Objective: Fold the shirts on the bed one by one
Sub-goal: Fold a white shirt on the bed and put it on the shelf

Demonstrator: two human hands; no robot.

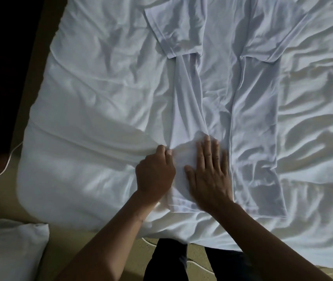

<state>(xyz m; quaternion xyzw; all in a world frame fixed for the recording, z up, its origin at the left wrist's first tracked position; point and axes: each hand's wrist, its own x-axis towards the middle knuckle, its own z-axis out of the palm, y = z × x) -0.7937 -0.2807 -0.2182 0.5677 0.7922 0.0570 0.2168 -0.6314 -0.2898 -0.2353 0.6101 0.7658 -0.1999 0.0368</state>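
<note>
A white shirt (250,110) lies spread on the white bed (92,110), hem toward me and sleeves far from me. Its left side (185,110) is folded inward over the body, with the left sleeve (173,31) lying across the top. My left hand (154,173) pinches the folded edge of the shirt near the hem with curled fingers. Beside it, my right hand (209,175) presses flat on the folded part, fingers straight and spread. The shirt's right side lies unfolded with its sleeve (279,37) spread out.
The bed's left edge and near corner (35,179) drop to a tan floor (15,205). A white pillow (9,250) lies on the floor at lower left, and a white cable (9,157) runs along the floor. My dark trouser legs (181,260) stand at the near edge.
</note>
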